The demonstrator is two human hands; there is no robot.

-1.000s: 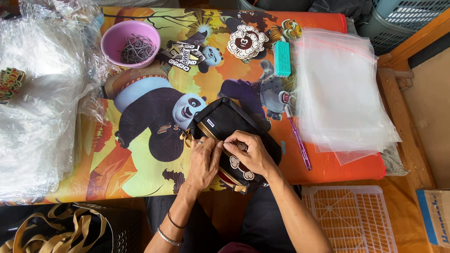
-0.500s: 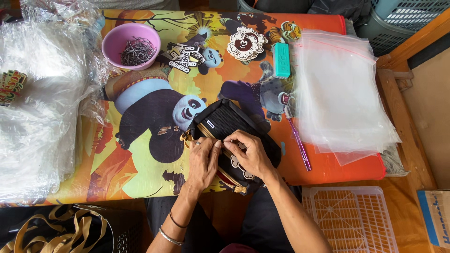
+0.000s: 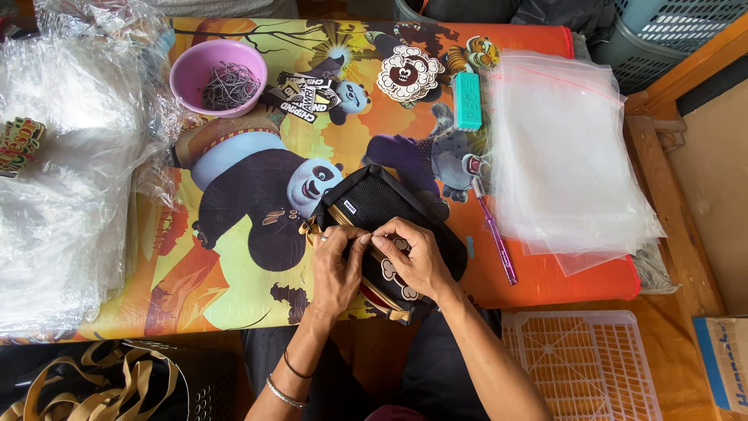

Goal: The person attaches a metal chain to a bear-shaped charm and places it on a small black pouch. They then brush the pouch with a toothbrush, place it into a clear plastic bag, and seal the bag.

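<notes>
Low table (image 3: 234, 312) with a cartoon-print orange top fills my view from above, wooden floor on the right.

Nearest: black basket with tan straps (image 3: 101, 390) under the table's near left corner, white plastic grid tray (image 3: 592, 366) on the floor past the near right corner.

At the near edge, about centre: black mesh pouch (image 3: 374, 203) with tan trim, lying at an angle, partly overhanging toward me. Both hands on it. Left hand (image 3: 336, 269) lies on top of the pouch with fingers curled; right hand (image 3: 417, 257) is beside it, touching it. Fingertips of both meet in a pinch at one spot on the pouch's upper face. What's pinched is too small for me to tell. Bracelets on the left wrist.

Just right of the pouch: purple pen (image 3: 495, 234), lying near-to-far. Beyond it, stack of clear zip bags (image 3: 569, 156) covering the right end of the table.

Left end: big heap of clear plastic bags (image 3: 62, 179), with a colourful sticker (image 3: 19, 144) on it.

Far edge: pink bowl (image 3: 218, 74) holding thin metal chains at far left, black-and-white tags (image 3: 304, 93) just beside it, round cartoon patch (image 3: 405, 74) mid-far, teal rectangular block (image 3: 468, 100) right of that, touching the zip bags. Grey crate (image 3: 654, 39) past the far right corner.
</notes>
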